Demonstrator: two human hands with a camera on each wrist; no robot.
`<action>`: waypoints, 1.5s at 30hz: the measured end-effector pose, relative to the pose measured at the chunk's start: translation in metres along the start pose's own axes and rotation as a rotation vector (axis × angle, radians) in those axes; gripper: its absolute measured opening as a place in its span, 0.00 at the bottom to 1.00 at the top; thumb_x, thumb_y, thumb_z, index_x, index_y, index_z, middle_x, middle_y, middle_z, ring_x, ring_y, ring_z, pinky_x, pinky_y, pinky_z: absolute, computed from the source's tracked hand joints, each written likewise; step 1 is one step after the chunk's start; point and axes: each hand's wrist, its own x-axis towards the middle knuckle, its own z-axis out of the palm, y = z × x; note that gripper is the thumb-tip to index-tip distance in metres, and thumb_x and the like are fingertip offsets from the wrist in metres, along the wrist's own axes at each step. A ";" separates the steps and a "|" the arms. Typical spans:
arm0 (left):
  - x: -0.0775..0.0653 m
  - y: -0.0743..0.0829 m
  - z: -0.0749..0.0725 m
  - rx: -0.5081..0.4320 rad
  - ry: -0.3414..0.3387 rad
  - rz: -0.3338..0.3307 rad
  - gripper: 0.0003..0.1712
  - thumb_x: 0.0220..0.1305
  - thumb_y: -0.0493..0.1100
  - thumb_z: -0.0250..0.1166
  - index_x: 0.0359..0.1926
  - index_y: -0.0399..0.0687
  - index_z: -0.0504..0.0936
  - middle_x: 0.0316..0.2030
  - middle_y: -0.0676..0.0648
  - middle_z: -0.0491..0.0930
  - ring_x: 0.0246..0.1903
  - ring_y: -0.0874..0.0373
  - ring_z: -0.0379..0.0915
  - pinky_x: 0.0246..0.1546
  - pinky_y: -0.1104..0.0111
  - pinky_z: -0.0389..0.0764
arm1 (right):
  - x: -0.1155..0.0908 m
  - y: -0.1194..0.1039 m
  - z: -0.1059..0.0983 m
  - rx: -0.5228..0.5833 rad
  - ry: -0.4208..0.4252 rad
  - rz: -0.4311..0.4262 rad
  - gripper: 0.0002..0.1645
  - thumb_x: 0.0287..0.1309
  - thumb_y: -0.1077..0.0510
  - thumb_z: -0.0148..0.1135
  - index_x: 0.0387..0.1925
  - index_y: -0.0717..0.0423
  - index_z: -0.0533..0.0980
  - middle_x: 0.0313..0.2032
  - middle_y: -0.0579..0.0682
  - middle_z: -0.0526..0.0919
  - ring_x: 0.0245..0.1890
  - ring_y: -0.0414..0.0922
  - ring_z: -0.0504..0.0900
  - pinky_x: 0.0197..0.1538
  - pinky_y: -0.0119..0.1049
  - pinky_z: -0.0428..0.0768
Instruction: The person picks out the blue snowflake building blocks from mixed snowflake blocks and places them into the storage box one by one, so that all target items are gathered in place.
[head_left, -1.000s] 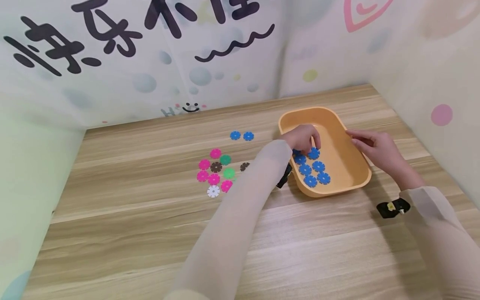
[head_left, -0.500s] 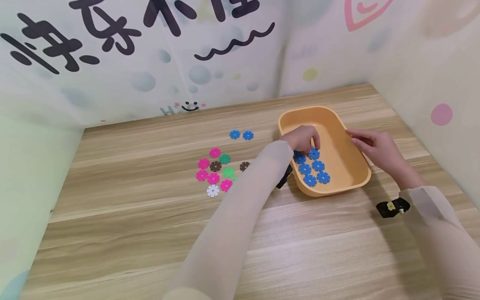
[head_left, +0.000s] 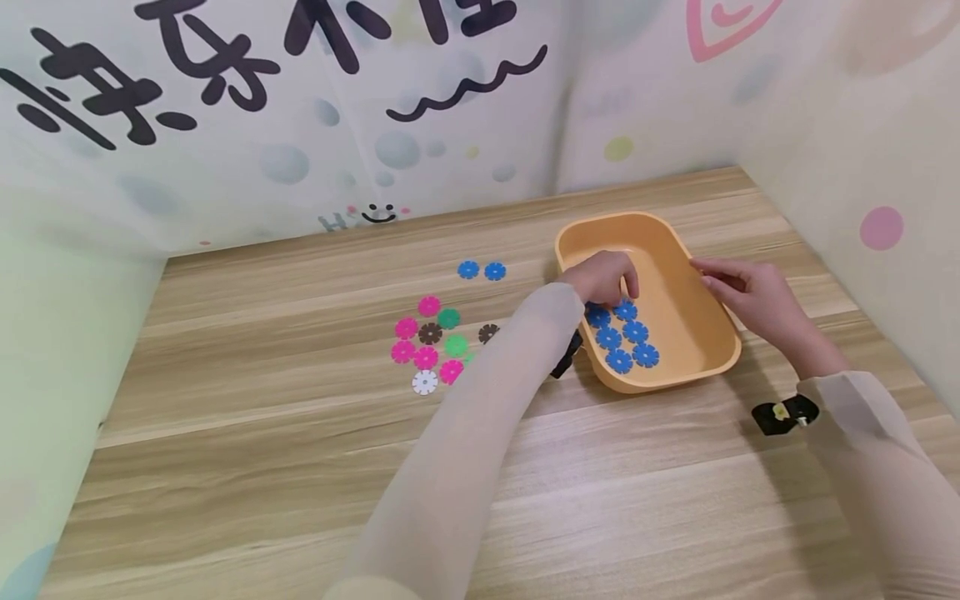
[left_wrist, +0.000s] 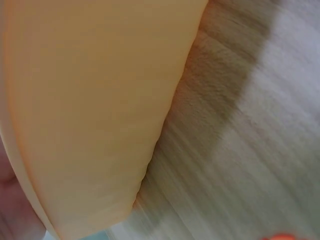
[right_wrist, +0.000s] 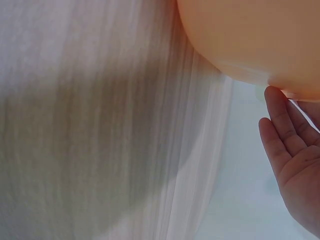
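Note:
My left hand (head_left: pixel 603 277) reaches over the left wall of a pale orange plastic basin (head_left: pixel 697 333), fingers bent down toward blue snowflake discs (head_left: pixel 635 332) on its floor. The index finger is beside the topmost visible disc. The other fingertips and anything between them are hidden. Several blue discs lie there in two rough columns. At the basin's right rim, my right hand (head_left: pixel 757 292) holds the edge between thumb and fingers. The right wrist view shows its fingers (right_wrist: pixel 280 112) against the outer wall. In the left wrist view, the basin's wall (left_wrist: pixel 95 110) covers most of the hand.
Two blue discs (head_left: pixel 482 271) lie on the wooden table (head_left: pixel 247 400) left of the basin. Nearer, pink discs (head_left: pixel 426 358), green, dark brown and white ones (head_left: pixel 424 382) sit in a loose group, partly behind the left sleeve. Printed cloth walls surround the table.
The left hand stays nearly in place over the discs, and the topmost visible disc has shifted very slightly toward the near end. The right hand has not moved from the rim.

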 end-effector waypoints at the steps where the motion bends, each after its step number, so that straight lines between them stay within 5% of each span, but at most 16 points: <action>1: 0.001 -0.001 0.000 -0.010 0.005 0.004 0.12 0.58 0.32 0.61 0.41 0.50 0.83 0.39 0.52 0.76 0.35 0.60 0.70 0.31 0.76 0.73 | 0.000 0.000 0.000 0.003 -0.001 -0.001 0.19 0.61 0.64 0.54 0.53 0.69 0.72 0.50 0.68 0.74 0.37 0.16 0.69 0.36 0.13 0.70; 11: -0.001 -0.011 -0.013 0.008 0.073 0.219 0.12 0.60 0.36 0.59 0.46 0.43 0.80 0.42 0.49 0.78 0.39 0.62 0.71 0.37 0.79 0.69 | -0.001 -0.004 0.000 -0.018 -0.005 -0.008 0.20 0.62 0.58 0.54 0.52 0.67 0.73 0.50 0.66 0.75 0.40 0.21 0.72 0.36 0.13 0.71; 21: -0.027 -0.026 -0.036 -0.232 0.220 0.252 0.12 0.61 0.36 0.60 0.46 0.41 0.80 0.38 0.47 0.77 0.36 0.59 0.70 0.36 0.78 0.72 | -0.002 -0.003 0.000 -0.017 0.000 -0.004 0.20 0.63 0.59 0.53 0.53 0.68 0.73 0.49 0.67 0.75 0.38 0.21 0.72 0.36 0.14 0.71; 27: -0.044 -0.050 -0.051 -0.314 0.288 0.281 0.13 0.59 0.34 0.61 0.46 0.37 0.79 0.37 0.46 0.77 0.36 0.58 0.72 0.37 0.75 0.73 | -0.001 -0.002 0.001 -0.010 0.003 -0.007 0.21 0.63 0.57 0.53 0.53 0.68 0.73 0.49 0.67 0.75 0.38 0.22 0.74 0.36 0.15 0.72; 35: -0.075 -0.108 -0.069 -0.359 0.364 0.147 0.15 0.59 0.35 0.61 0.48 0.37 0.78 0.40 0.44 0.76 0.38 0.57 0.70 0.39 0.71 0.73 | -0.001 -0.004 0.002 -0.009 0.010 -0.016 0.19 0.62 0.62 0.54 0.52 0.69 0.73 0.49 0.68 0.75 0.37 0.19 0.71 0.35 0.14 0.71; 45: -0.108 -0.165 -0.069 -0.396 0.384 -0.080 0.18 0.59 0.37 0.61 0.51 0.37 0.76 0.42 0.42 0.75 0.41 0.53 0.70 0.41 0.64 0.74 | -0.002 -0.005 0.000 -0.020 -0.002 0.003 0.19 0.62 0.62 0.53 0.53 0.68 0.72 0.50 0.67 0.74 0.37 0.18 0.70 0.35 0.14 0.71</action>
